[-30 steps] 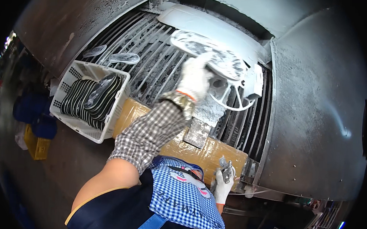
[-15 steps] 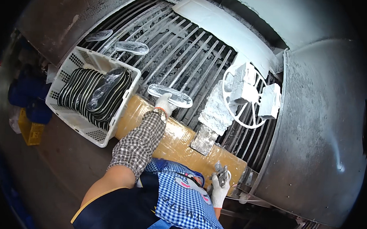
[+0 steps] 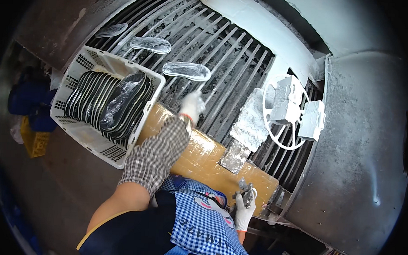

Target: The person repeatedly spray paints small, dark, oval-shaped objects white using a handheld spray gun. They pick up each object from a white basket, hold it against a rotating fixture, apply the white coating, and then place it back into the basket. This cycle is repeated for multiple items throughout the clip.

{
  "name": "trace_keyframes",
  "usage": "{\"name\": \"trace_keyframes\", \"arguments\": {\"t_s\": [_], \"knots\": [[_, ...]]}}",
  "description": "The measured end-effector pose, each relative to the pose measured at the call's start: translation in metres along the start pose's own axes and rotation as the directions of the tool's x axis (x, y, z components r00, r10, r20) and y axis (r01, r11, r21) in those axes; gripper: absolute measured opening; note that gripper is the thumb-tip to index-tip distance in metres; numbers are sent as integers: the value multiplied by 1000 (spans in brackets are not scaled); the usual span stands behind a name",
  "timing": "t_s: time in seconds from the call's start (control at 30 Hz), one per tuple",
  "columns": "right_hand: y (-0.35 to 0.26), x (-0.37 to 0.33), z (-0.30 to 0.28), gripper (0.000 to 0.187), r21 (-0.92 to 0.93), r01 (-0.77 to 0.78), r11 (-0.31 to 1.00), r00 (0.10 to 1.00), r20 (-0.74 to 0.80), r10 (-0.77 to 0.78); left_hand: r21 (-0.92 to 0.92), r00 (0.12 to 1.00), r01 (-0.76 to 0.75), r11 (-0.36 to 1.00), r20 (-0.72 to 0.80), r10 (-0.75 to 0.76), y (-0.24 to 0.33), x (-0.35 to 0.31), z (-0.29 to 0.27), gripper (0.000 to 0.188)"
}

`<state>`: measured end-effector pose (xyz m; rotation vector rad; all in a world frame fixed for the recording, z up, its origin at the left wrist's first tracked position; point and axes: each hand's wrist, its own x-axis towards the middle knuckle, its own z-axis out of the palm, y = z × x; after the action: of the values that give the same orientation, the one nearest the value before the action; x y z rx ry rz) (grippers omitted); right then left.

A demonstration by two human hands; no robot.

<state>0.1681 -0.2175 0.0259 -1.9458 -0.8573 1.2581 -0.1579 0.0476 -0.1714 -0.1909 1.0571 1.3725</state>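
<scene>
A silver-grey shoe sole (image 3: 187,71) lies flat across the slats, just beyond my left hand (image 3: 192,105). That white-gloved hand is smeared by motion, hovering over the grate apart from the sole, and its fingers do not show clearly. Two more soles, one pale (image 3: 150,45) and one greyer (image 3: 111,30), lie farther back to the left. Low on the right, my gloved right hand (image 3: 244,213) is closed around a grey metal spray gun (image 3: 245,194), partly hidden by the fingers.
A white plastic crate (image 3: 103,151) on the left holds several dark soles standing on edge, with one (image 3: 123,99) lying over them. Taped brown cardboard (image 3: 198,155) covers the near edge. A white-coated wheel (image 3: 280,142) with blocks stands right, beside a curved metal wall (image 3: 358,148).
The nearest sole has shifted away from me and slightly left on the slats. My left hand has come off it and moved a little right. My right hand keeps its grip on the spray gun.
</scene>
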Motion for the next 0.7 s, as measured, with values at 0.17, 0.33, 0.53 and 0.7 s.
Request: {"name": "trace_keyframes", "arguments": {"t_s": [0.17,0.33,0.53,0.7], "knots": [[-4,15,-3,33,-35,86,996,996,9,-86,263,978,-163,951,167,121,-4,-144,13,48],[37,65,-40,38,-75,270,960,962,70,-265,436,839,-544,717,294,458,28,-240,-13,49],[43,98,-59,36,-4,332,943,934,138,-328,632,240,-753,185,3,971,88,-308,-54,67],[27,95,-61,40,28,310,950,929,203,-309,979,325,-6,202,-189,927,124,-333,-79,107]]}}
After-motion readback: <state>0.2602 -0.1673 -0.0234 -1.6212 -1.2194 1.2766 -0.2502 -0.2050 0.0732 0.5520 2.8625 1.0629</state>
